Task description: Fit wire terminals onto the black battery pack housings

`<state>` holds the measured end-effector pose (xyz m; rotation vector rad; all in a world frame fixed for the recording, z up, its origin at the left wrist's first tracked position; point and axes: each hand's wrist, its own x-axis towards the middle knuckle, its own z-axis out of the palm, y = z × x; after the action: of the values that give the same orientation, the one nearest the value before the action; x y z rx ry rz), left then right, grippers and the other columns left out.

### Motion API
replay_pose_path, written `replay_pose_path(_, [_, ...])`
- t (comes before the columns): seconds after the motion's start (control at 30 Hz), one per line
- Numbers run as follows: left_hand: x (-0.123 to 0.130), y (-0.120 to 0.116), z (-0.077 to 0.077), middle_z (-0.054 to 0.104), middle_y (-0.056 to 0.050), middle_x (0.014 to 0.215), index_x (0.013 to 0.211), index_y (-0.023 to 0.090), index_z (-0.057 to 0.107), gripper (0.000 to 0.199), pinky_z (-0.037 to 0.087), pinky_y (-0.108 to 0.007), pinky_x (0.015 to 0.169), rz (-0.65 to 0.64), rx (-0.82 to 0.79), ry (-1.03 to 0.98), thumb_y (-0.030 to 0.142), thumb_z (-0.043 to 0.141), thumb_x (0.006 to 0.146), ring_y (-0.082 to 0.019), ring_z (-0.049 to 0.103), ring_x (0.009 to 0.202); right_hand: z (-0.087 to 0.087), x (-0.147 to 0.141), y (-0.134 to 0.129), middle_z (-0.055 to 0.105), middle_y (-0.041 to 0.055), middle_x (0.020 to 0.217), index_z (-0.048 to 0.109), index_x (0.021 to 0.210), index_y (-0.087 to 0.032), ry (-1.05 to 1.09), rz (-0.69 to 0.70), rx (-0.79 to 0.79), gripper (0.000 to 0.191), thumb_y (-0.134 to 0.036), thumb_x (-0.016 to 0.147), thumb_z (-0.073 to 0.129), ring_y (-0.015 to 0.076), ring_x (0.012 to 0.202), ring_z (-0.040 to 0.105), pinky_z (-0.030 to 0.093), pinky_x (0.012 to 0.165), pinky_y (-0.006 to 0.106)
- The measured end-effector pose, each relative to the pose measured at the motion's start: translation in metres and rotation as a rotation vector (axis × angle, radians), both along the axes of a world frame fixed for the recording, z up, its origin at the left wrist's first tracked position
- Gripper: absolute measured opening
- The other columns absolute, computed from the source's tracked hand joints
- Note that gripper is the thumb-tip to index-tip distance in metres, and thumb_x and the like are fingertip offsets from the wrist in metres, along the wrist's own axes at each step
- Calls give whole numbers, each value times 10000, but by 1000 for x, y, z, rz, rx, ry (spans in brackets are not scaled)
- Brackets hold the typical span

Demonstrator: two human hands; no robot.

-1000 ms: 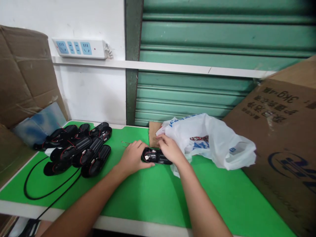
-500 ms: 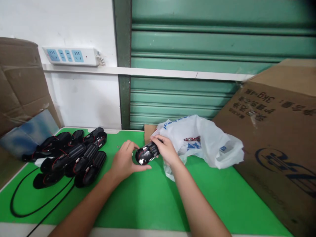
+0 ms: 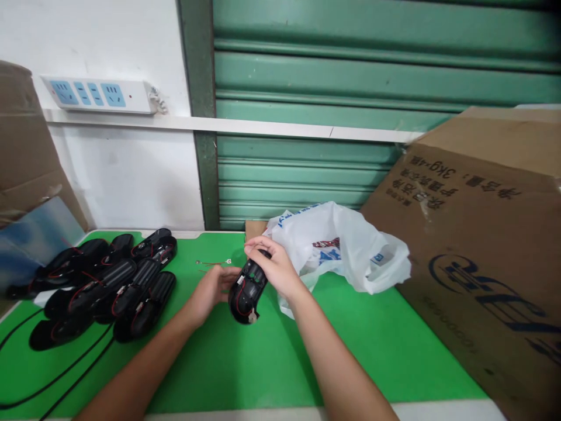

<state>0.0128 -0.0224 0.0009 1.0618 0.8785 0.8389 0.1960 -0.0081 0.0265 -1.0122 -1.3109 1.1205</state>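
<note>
A black oval plastic housing with a thin red wire inside is held above the green mat, tilted with its rounded end toward me. My right hand grips its upper end between thumb and fingers. At the housing's left edge is my left hand, its fingers reaching behind the piece; whether they grip it is hidden. Small parts with thin wires lie on the mat just behind my left hand. Several similar black housings are piled at the left.
White plastic bag behind and right of my hands. Large cardboard box at the right, another at the left. Black cables cross the green mat. Power strip on the wall.
The housing has turned more upright, its rounded end swinging down toward me. My left hand's thumb no longer shows below it. The view has shifted right, and the small wired parts are now uncovered.
</note>
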Motion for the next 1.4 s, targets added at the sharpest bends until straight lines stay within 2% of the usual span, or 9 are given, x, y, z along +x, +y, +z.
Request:
replay_pose_path(0.1, [5,-11,7,819,-164,1022,1095,136,773,597,599,-388,769,-230,-244,-198,671,574,920,-294,771,875,1,-8,-8,590,-59,671,650,1069,-250,-17,62,13,356,-501,836,746,160,597,541,413,595,298])
replay_pose_path(0.2, [11,-20,13,813,-163,938,1032,114,763,690,601,-322,642,-303,-338,-253,757,538,924,-243,764,726,-2,-13,-11,596,-60,682,624,1143,-258,-58,73,39,386,-499,862,734,167,614,567,446,618,305])
replay_pose_path(0.37, [12,-17,13,780,-90,778,940,120,740,557,562,-246,508,-123,-320,-307,635,532,992,-170,710,556,-11,-15,-6,705,58,1081,636,1222,-255,-124,-137,152,427,-504,881,705,234,1015,664,547,857,364])
replay_pose_path(0.47, [7,-9,13,770,-83,742,1022,113,735,566,548,-248,477,5,-262,-329,628,500,1004,-169,689,512,-11,-14,-6,679,102,1215,637,1276,-257,-145,-230,189,450,-511,908,684,265,1131,641,559,828,369])
replay_pose_path(0.6, [1,0,14,773,-84,742,1127,107,732,642,580,-291,544,166,-175,-312,690,522,960,-217,739,600,-5,-16,-12,682,66,984,741,962,-245,-245,-111,266,220,-452,940,672,225,901,648,509,718,339])
replay_pose_path(0.73, [1,4,12,792,-62,792,1135,131,746,692,596,-315,623,317,-77,-274,750,642,844,-252,772,738,0,-20,-19,667,54,900,743,798,-233,-314,31,290,218,-395,933,686,196,805,608,455,688,332])
replay_pose_path(0.9, [-2,6,15,792,-75,817,1188,111,722,700,578,-305,598,375,-66,-301,721,626,859,-233,753,716,-2,-19,-18,670,48,924,787,934,-246,-278,10,277,178,-374,931,663,192,802,601,438,678,326])
replay_pose_path(1.07, [-8,8,25,772,-77,811,1178,107,714,656,549,-272,552,394,5,-373,683,562,902,-179,696,639,-10,-18,-10,655,22,892,732,1185,-252,-173,-81,167,323,-378,900,647,172,715,579,456,637,310])
replay_pose_path(1.4, [-6,9,13,800,-95,899,1129,124,739,771,559,-299,663,400,169,-123,815,603,814,-258,755,884,-5,-20,-18,682,17,847,718,1094,-244,-173,21,164,235,-358,903,644,184,770,625,474,676,307])
